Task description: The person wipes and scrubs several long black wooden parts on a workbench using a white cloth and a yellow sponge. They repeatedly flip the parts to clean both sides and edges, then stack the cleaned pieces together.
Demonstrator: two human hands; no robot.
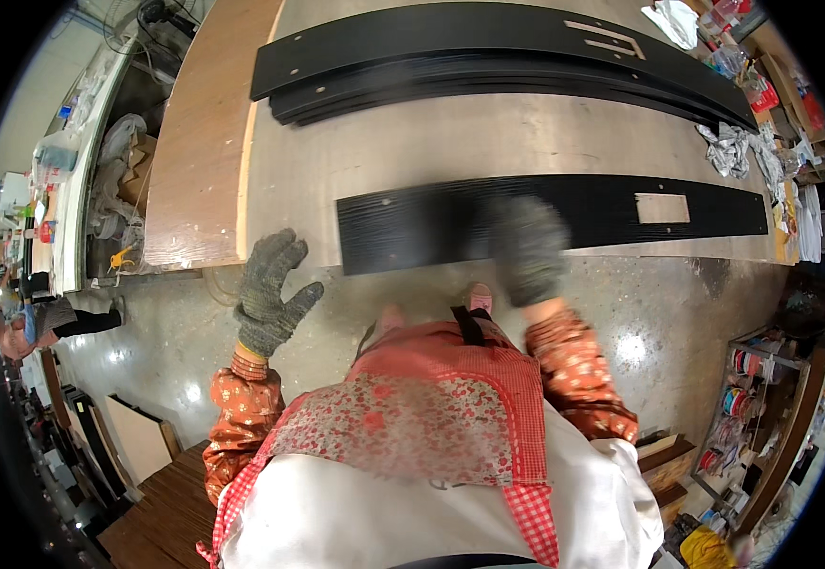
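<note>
A long black board point(602, 204) with a rectangular cut-out near its right end lies along the front edge of the worktable. My right hand point(530, 248), in a grey knitted glove, is over the middle of this board and smeared by motion. Just left of it is a dark blur on the board; I cannot make out whether it is something held. My left hand point(275, 292), gloved alike, is off the board's left end at the table's front edge. Its fingers are spread and hold nothing.
A stack of similar black boards point(488, 47) lies at the back of the worktable point(336, 156). Crumpled silver wrapping point(727, 150) and a white cloth point(673, 21) are at the right. A storage rack point(749, 398) stands right; another person point(52, 322) is far left.
</note>
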